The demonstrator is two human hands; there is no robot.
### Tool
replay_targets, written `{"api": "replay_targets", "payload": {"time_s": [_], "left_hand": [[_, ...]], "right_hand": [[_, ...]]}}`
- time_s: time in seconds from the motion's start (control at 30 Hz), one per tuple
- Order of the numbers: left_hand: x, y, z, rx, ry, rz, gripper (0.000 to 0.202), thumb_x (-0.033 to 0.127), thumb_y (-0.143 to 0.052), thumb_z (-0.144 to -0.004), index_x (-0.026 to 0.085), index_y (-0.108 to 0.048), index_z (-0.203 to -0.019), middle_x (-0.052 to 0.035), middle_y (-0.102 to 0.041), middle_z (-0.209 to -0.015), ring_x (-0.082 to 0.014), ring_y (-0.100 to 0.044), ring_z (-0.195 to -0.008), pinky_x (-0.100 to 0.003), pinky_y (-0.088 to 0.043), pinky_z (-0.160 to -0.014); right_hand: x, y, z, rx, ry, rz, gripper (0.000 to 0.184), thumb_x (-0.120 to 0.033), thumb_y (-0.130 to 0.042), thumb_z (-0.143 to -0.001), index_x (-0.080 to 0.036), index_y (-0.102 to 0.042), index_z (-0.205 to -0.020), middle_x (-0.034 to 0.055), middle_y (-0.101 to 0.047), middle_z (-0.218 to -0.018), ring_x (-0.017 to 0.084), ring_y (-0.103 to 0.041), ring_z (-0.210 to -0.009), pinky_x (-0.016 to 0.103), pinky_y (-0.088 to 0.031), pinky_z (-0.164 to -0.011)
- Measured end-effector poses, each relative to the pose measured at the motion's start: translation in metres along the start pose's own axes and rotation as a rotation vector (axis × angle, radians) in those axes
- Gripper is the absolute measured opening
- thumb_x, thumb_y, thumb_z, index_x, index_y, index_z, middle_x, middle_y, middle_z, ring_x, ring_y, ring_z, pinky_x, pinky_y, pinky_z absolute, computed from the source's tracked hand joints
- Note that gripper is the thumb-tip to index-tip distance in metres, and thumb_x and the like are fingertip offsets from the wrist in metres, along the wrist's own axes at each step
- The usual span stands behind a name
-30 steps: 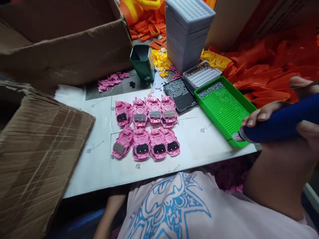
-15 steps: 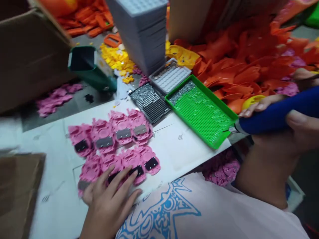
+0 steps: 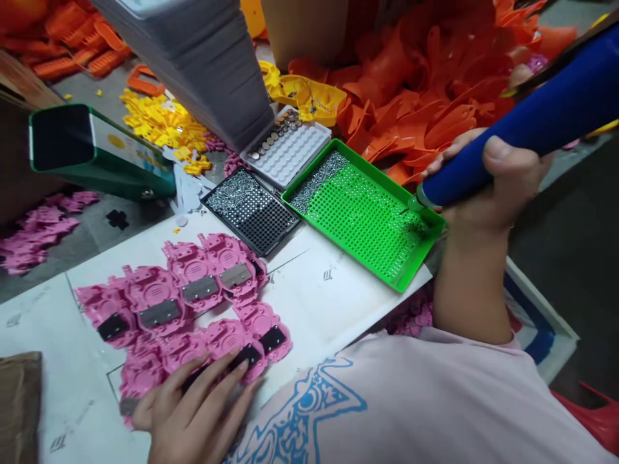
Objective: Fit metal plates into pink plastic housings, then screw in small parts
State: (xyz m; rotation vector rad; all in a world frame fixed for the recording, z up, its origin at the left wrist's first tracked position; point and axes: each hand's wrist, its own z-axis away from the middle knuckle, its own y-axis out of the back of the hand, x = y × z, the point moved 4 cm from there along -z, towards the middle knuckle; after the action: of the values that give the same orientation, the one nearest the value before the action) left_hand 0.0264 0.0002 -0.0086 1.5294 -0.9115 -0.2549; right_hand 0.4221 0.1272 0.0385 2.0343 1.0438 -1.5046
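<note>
My right hand (image 3: 507,174) is wrapped round a blue electric screwdriver (image 3: 483,161). Its tip reaches over the right end of a green perforated tray (image 3: 358,222) holding many small screws. Fingers spread, my left hand (image 3: 198,406) lies on the front row of pink plastic housings (image 3: 225,338), partly hiding them. A second row of pink housings (image 3: 155,290) lies behind. Dark or grey rectangular covers sit on most of the housings. A black perforated tray (image 3: 251,209) with small screws touches the green tray's left side.
A grey tray of button cells (image 3: 290,148) sits at the foot of a tall stack of grey trays (image 3: 193,58). A green box (image 3: 101,151) lies at left. Orange plastic parts (image 3: 411,96) are heaped behind, and yellow parts (image 3: 164,125) are scattered nearby.
The view has shifted, so the table things appear further left. The screwdriver is now steeper, with its tip further in over the green tray. My left hand remains on the pink housings.
</note>
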Motion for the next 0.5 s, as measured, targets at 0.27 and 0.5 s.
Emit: {"api": "replay_targets", "payload": {"time_s": [0.27, 0.5], "left_hand": [[0.033, 0.009, -0.049, -0.039, -0.055, 0.141, 0.03, 0.011, -0.066, -0.075, 0.023, -0.06, -0.103, -0.0066, -0.065, -0.101, -0.0242, -0.055, -0.101, -0.041, -0.046, -0.086], [0.068, -0.039, -0.108, -0.178, -0.166, 0.332, 0.02, 0.016, -0.06, -0.083, 0.02, -0.061, -0.103, -0.0077, -0.065, -0.107, -0.024, -0.051, -0.101, -0.041, -0.043, -0.086]], "right_hand": [[0.017, -0.004, -0.003, -0.07, -0.082, -0.033, 0.022, -0.031, -0.059, -0.061, -0.029, -0.044, -0.076, -0.008, -0.057, -0.058, 0.015, -0.055, -0.048, 0.041, -0.054, -0.059], [0.018, -0.003, -0.003, -0.109, -0.13, -0.025, 0.018, -0.032, -0.059, -0.061, -0.032, -0.049, -0.076, -0.0077, -0.057, -0.059, 0.014, -0.054, -0.05, 0.042, -0.056, -0.063]]}}
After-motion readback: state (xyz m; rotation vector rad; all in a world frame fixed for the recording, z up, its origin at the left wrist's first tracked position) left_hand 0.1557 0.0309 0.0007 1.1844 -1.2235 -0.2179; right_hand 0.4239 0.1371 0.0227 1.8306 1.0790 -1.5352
